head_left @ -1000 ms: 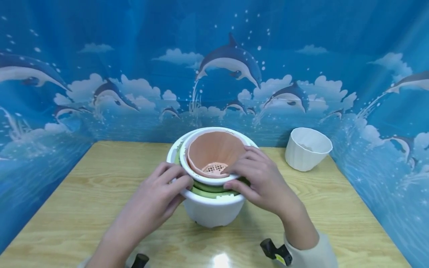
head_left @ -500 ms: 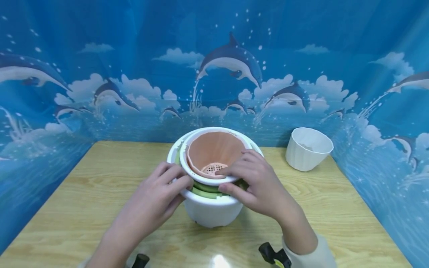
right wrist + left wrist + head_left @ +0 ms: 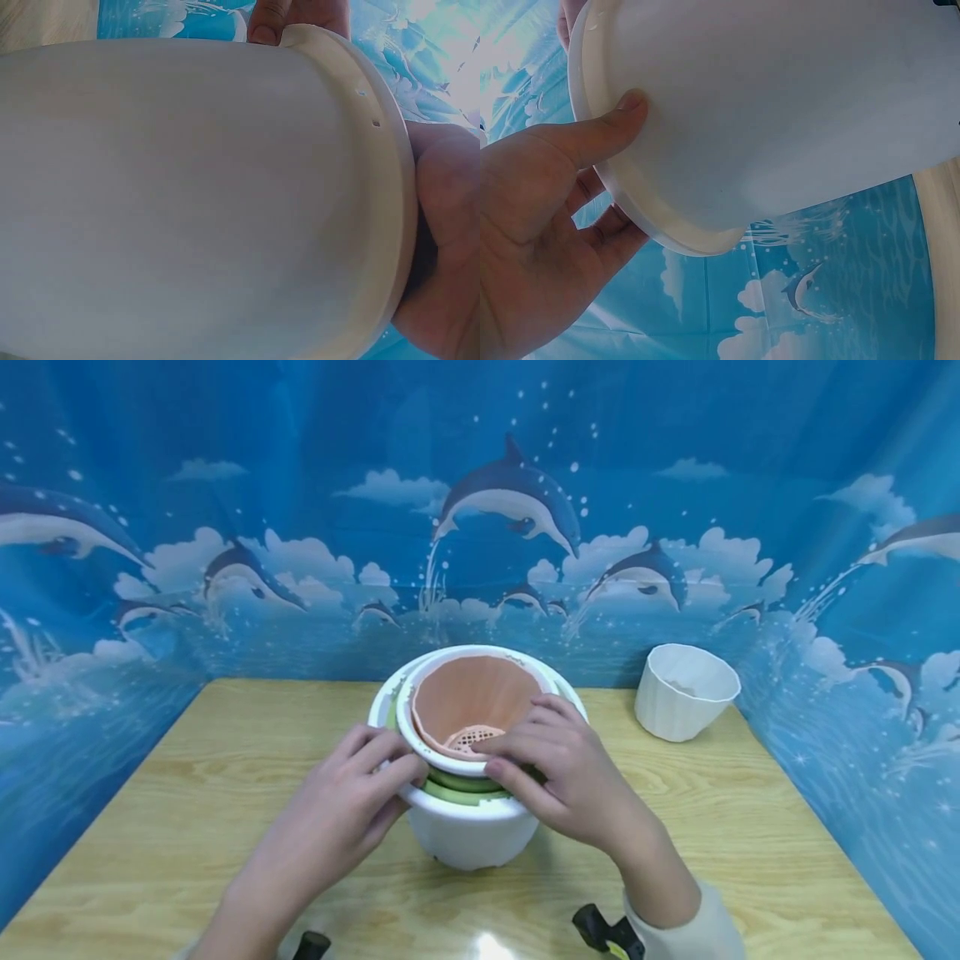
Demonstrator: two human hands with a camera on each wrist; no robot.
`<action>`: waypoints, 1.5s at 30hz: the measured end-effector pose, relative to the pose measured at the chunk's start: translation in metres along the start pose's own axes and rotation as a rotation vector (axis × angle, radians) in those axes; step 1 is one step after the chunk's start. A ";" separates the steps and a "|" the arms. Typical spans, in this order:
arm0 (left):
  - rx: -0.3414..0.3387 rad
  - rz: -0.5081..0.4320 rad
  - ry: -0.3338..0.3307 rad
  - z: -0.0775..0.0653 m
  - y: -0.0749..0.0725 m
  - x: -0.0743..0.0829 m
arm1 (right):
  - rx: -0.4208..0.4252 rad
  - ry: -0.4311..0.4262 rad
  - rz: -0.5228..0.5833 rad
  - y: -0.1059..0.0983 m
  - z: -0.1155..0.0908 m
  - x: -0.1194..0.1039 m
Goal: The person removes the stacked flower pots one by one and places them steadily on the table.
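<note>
A stack of nested flowerpots stands upright on the table. Outermost is a large white flowerpot (image 3: 472, 842); inside it sit a green flowerpot (image 3: 456, 783), a smaller white flowerpot (image 3: 442, 758) and a terracotta-coloured flowerpot (image 3: 474, 689) with a mesh bottom. My left hand (image 3: 363, 785) grips the outer pot's rim at the front left; the left wrist view shows its thumb (image 3: 626, 120) on the outer wall. With its fingers inside the terracotta pot and its thumb at the smaller white rim, my right hand (image 3: 558, 768) pinches the inner rims at the front right.
Another white flowerpot (image 3: 678, 714), with fluted sides, stands apart at the table's back right. The wooden table (image 3: 247, 752) meets a blue dolphin-print curtain (image 3: 480, 560) at the back and sides. A black wrist mount (image 3: 609, 933) sits by the right sleeve.
My right hand has slid a little leftward along the inner pots' front rim, its fingers reaching further into the terracotta pot. The left hand keeps its grip and the stack stays in place.
</note>
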State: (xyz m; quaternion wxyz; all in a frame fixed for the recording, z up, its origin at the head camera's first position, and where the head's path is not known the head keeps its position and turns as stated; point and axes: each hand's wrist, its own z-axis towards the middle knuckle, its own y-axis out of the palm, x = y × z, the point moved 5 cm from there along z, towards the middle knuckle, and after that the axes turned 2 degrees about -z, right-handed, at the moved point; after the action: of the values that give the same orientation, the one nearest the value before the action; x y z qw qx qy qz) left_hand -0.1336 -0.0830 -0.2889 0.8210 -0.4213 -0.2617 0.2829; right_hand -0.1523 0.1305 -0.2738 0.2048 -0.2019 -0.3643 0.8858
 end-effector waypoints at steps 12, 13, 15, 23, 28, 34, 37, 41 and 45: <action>0.008 -0.004 0.007 -0.001 -0.001 0.001 | 0.107 -0.002 0.061 -0.005 0.001 -0.004; 0.007 -0.002 0.005 -0.001 -0.001 0.001 | 0.115 -0.003 0.065 -0.005 0.001 -0.004; 0.005 -0.002 0.000 -0.001 -0.001 0.001 | 0.135 -0.008 0.072 -0.006 0.001 -0.004; -0.016 0.002 -0.023 0.000 -0.001 0.001 | 0.201 -0.025 0.089 -0.009 0.002 -0.005; -0.024 0.002 -0.029 0.000 0.001 0.000 | 0.240 -0.057 0.083 -0.011 0.002 -0.009; -0.019 0.000 -0.028 0.000 0.001 0.001 | 0.318 -0.125 0.061 -0.016 0.003 -0.017; -0.014 -0.001 -0.021 -0.001 0.000 0.001 | 0.365 -0.162 0.029 -0.019 0.004 -0.022; -0.008 -0.009 -0.015 -0.001 0.000 0.001 | 0.404 -0.188 -0.008 -0.023 0.004 -0.025; -0.007 -0.013 -0.015 -0.001 0.000 0.001 | 0.431 -0.203 -0.016 -0.024 0.005 -0.026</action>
State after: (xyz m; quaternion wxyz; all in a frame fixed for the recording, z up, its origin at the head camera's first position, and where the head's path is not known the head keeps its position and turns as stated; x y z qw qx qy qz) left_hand -0.1325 -0.0831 -0.2892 0.8194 -0.4203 -0.2714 0.2797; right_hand -0.1278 0.1306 -0.2476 0.2124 -0.0604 -0.1871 0.9572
